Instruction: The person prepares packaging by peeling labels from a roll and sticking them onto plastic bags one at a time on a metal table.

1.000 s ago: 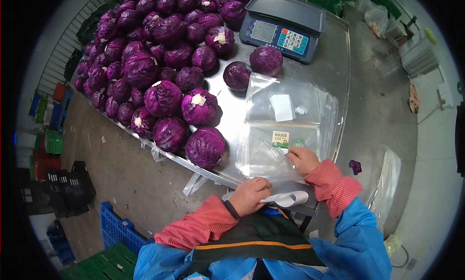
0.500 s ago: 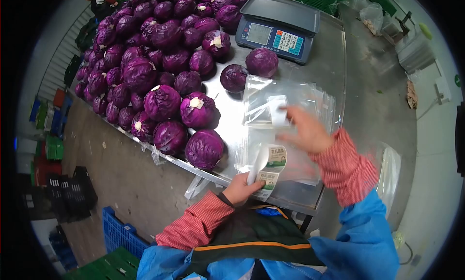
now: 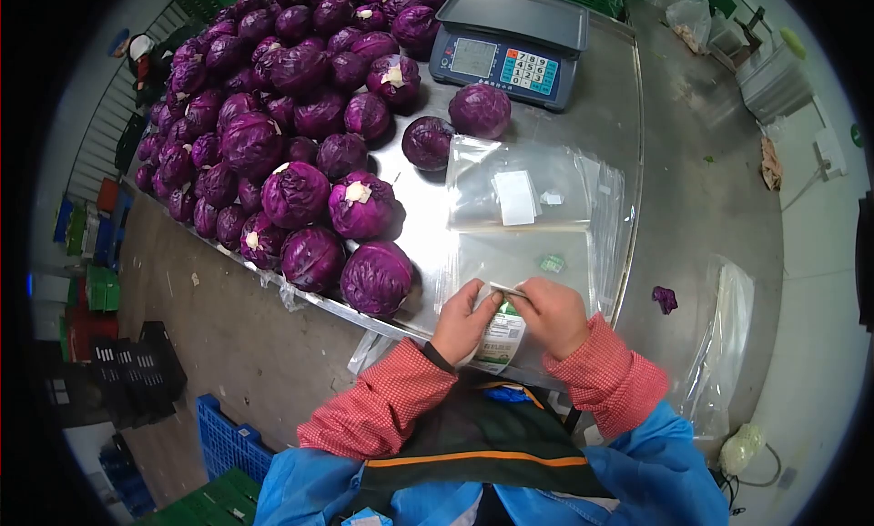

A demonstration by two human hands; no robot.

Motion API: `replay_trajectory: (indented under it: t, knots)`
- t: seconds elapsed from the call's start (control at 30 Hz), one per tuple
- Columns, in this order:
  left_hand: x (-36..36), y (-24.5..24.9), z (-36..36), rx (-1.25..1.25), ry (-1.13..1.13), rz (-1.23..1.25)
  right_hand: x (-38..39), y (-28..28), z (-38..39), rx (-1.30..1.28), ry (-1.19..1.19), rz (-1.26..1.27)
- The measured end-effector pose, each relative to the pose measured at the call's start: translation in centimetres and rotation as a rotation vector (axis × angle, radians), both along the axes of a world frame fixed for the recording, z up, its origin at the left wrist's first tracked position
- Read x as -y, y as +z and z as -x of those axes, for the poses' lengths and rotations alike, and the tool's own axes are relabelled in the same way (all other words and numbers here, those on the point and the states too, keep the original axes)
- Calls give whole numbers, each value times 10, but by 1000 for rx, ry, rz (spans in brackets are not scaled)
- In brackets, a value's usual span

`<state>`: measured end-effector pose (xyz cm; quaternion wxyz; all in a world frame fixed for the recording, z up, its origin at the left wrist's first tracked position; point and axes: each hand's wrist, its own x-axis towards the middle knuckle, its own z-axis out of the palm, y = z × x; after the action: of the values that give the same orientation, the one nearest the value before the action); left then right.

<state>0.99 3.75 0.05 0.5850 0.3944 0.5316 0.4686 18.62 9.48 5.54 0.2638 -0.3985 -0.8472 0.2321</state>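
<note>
Your left hand is pinched, thumb against fingers, on the label strip; your right hand pinches the strip's top edge, knuckles nearly meeting the left's. Strip sits between your hands, over the counter's near edge. Fingers hide part of it; print too small to read.

Just beyond: clear plastic bags, stacked flat. White slips and a green label show at the stack; can't tell if inside or on top. Your hands cover its near edge.

Further out: two red cabbages by the stack's far edge, a digital scale behind them, display unreadable. Cabbage pile fills counter left, rear cut off by the frame.

Floor left: black crates, contents too dark to make out; green crate cut off at bottom. Far right, a clear bag holds something tan, unidentifiable.
</note>
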Motion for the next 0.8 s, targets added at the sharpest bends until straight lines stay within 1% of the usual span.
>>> replay_trajectory:
  t: [0.07, 0.1, 0.17, 0.2, 0.27, 0.3, 0.37, 0.4, 0.43, 0.47, 0.5, 0.53, 0.57, 0.6, 0.63, 0.67, 0.73, 0.77, 0.8]
  knots:
    - [5, -3, -7, 148, 67, 128, 3, -2, 0, 5, -11, -119]
    - [10, 2, -7, 195, 14, 185, 3, -3, 1, 6, -16, -180]
    - [22, 15, -9, 286, -87, 297, -9, -4, -7, -6, -20, -190]
    - [32, 5, -9, 231, -220, 293, -18, -6, -12, -13, -21, -193]
    - [53, -21, -6, 121, -487, 282, -47, -23, -22, -146, -225, 102]
    - [57, -18, -4, -15, -572, 323, -59, -33, -22, -212, -329, 248]
    - [60, -6, 3, -292, -739, 399, -69, -43, -13, -65, -322, 371]
    - [60, -2, 7, -347, -761, 352, -72, -52, -11, 10, -319, 434]
    - [61, 2, 11, -399, -782, 306, -73, -68, -5, 123, -199, 237]
    - [61, 7, 14, -452, -802, 259, -72, -79, -8, 239, -150, 217]
    - [58, 15, 16, -516, -815, 281, -70, -76, -3, 353, -100, 194]
    - [56, 18, 18, -551, -776, 253, -69, -69, 5, 465, -51, 170]
    - [54, 19, 20, -583, -733, 225, -68, -58, 8, 527, -80, 184]
    - [54, 19, 21, -613, -692, 198, -65, -49, 6, 469, -85, 212]
    - [55, 18, 21, -553, -599, 104, -62, -41, 2, 411, -91, 240]
    - [54, 19, 21, -606, -595, 57, -59, -39, -3, 353, -98, 266]
    - [50, 23, 22, -709, -578, -36, -37, -43, -17, 433, 24, 204]
    - [47, 26, 22, -727, -566, -144, -27, -46, -25, 472, 86, 176]
    - [42, 30, 22, -743, -554, -254, -23, -57, -31, 458, 96, 157]
